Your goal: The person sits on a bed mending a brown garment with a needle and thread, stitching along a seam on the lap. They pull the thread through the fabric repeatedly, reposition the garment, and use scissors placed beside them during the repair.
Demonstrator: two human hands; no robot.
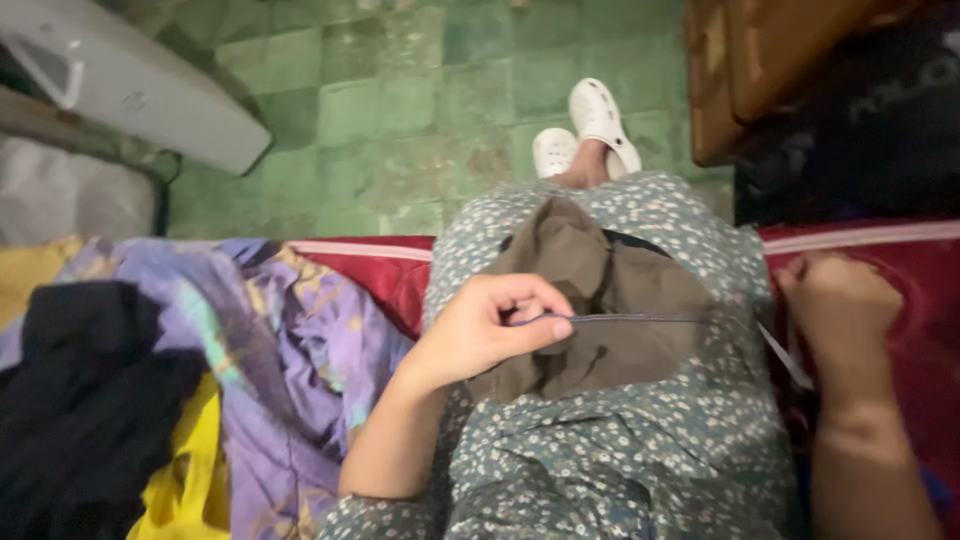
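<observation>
A brown-olive piece of cloth (620, 300) lies on my lap, over my grey flowered dress (640, 450). My left hand (490, 325) pinches one end of a thin grey cord or drawstring (640, 318) that runs straight across the cloth. My right hand (840, 305) is closed in a fist at the other side, at the edge of the lap; a pale thin strip (785, 355) hangs just beside it, and I cannot see whether the fist holds the cord's end.
I sit on a red mattress edge (380, 265). A pile of purple, yellow and black clothes (200, 370) lies to my left. Green tiled floor (400, 110) and my white clogs (590, 125) are ahead. A brown wooden piece of furniture (760, 60) stands at the upper right.
</observation>
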